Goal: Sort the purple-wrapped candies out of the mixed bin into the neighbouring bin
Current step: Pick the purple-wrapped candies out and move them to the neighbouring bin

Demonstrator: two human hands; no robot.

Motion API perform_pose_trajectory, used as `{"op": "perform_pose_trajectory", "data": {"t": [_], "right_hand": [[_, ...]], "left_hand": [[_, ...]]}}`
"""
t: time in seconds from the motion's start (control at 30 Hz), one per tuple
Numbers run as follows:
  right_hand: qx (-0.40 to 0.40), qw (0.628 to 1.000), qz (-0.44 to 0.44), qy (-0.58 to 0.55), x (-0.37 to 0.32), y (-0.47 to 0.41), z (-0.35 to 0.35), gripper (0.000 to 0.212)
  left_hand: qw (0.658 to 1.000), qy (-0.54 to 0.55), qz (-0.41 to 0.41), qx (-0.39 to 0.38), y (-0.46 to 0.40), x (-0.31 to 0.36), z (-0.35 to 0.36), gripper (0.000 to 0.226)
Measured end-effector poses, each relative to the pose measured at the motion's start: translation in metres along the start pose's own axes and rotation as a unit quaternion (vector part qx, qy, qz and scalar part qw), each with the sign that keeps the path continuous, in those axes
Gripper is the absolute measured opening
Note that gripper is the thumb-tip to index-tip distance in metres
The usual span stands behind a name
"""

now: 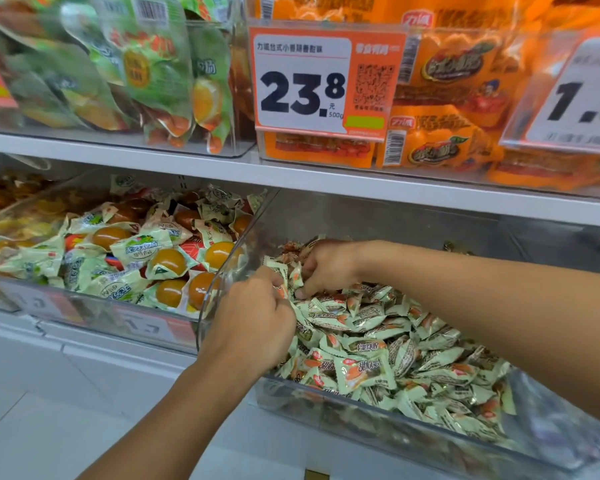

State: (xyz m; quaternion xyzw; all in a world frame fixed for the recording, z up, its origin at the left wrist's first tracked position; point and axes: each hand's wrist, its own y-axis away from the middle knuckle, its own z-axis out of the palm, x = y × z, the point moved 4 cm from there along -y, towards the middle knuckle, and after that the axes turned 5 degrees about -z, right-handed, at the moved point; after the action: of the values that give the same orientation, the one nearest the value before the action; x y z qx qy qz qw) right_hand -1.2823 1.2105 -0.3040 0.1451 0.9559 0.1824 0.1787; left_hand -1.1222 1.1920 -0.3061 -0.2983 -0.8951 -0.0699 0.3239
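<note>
Both your hands were digging in the near-left corner of the clear bin (378,400).

No purple wrappers showed; the pale green candies (361,370) looked light, crinkly and slippery, best pinched by a twisted end. Your left hand (253,323) and right hand (326,266) each curled around wrappers.

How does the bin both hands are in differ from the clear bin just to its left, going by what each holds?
The right-hand bin holds small pale green candies with orange-red print; the left-hand bin holds larger pale green packets with clear windows showing round orange pieces. Both the left hand and right hand dig in the right-hand bin, pinching wrappers; no hand touches the left-hand bin. Both bins are clear plastic on the same lower shelf. No purple wrapper shows.
</note>
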Motion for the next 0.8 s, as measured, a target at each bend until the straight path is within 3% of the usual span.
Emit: {"op": "perform_pose_trajectory", "data": {"t": [0.1, 0.27, 0.4, 0.5, 0.6, 0.7, 0.8], "right_hand": [[0.004, 1.000, 0.016, 0.002, -0.002, -0.008, 0.002, 0.048], [0.033, 0.994, -0.007, -0.104, 0.010, 0.019, -0.013, 0.030], [0.105, 0.968, -0.060, -0.219, 0.021, 0.092, -0.027, 0.018], [0.191, 0.933, -0.103, -0.286, 0.029, 0.154, -0.020, 0.014], [0.201, 0.868, -0.077, -0.448, 0.043, 0.201, 0.001, 0.021], [0.222, 0.796, -0.026, -0.563, 0.067, 0.229, 0.017, 0.032], [0.328, 0.775, 0.009, -0.540, 0.099, 0.269, 0.006, 0.020]], "left_hand": [[1.000, 0.001, 0.007, 0.001, 0.000, -0.001, 0.000, 0.032], [0.999, 0.040, 0.019, 0.020, -0.001, -0.001, -0.001, 0.023], [0.979, 0.166, 0.115, -0.004, 0.011, 0.027, -0.010, 0.035], [0.943, 0.288, 0.158, -0.060, 0.032, 0.059, -0.002, 0.014], [0.910, 0.375, 0.160, -0.078, 0.050, 0.088, 0.018, 0.018], [0.891, 0.389, 0.208, -0.109, 0.074, 0.126, 0.044, 0.023], [0.889, 0.379, 0.238, -0.100, 0.087, 0.157, 0.059, 0.028]]}}
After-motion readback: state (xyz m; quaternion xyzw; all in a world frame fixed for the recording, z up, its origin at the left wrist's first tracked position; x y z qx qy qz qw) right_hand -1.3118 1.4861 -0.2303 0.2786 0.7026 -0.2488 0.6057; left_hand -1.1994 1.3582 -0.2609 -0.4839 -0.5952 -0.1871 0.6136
